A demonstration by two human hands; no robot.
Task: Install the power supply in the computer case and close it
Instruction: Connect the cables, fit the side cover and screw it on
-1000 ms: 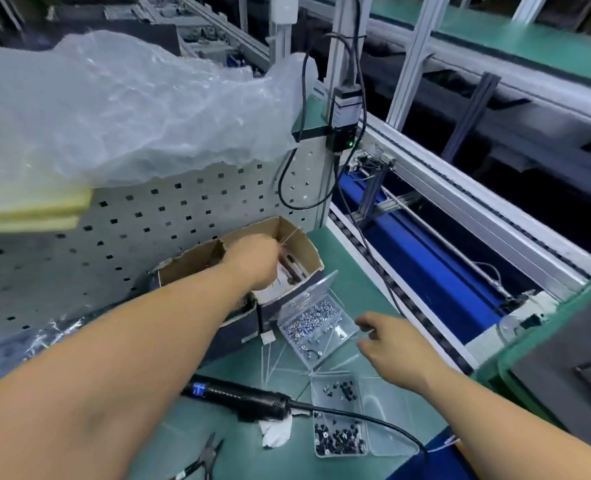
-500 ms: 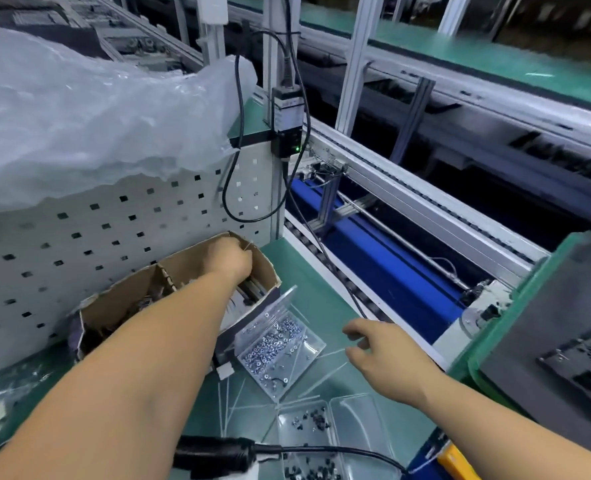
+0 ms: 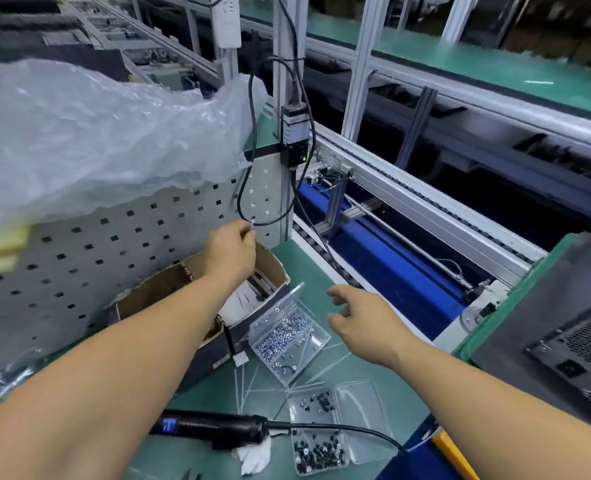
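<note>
My left hand (image 3: pixel 230 252) pinched a thin white cable tie (image 3: pixel 252 226) above the cardboard box (image 3: pixel 273 268). My right hand (image 3: pixel 363 322) hovered relaxed, empty, over the open screw case (image 3: pixel 289 344).

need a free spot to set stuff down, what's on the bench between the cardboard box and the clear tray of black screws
Head view: an open clear case of silver screws lies between the cardboard box and the black-screw tray, with loose white cable ties scattered beside it.

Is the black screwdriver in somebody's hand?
No, the black screwdriver lies on the green table, and neither hand touches it.
</note>
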